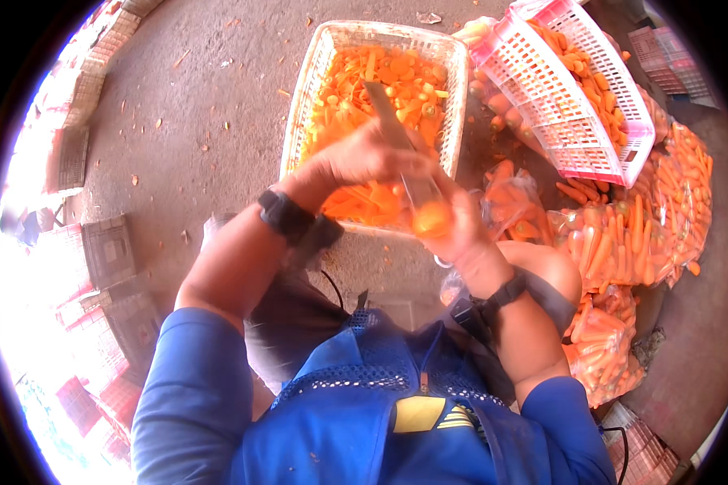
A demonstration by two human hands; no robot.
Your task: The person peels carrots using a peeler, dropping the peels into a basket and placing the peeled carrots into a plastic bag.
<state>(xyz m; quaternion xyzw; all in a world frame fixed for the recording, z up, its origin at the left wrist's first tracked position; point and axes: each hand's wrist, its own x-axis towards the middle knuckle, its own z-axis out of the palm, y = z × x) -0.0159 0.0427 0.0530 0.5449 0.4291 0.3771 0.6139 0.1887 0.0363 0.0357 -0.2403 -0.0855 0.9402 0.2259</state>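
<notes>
Left hand (364, 158) curled round one flat metal blade (387, 113); right hand (467, 230) grasping one carrot piece (433, 220) at blade's lower end, just off centre toward 2 o'clock. One white crate (298, 105), 12 o'clock: carrot cuttings (416, 105). One pink-white crate (542, 105), 2 o'clock: carrots (570, 56). Carrot bags (635, 238), at least three: 3–4 o'clock. Scrap-strewn floor (194, 89).

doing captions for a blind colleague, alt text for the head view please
A person's left hand grips a long flat blade against an orange carrot in the right hand, by a pale basket of carrot cuttings. At right, a tilted pink-and-white basket of carrots sits near bagged carrots.
</notes>
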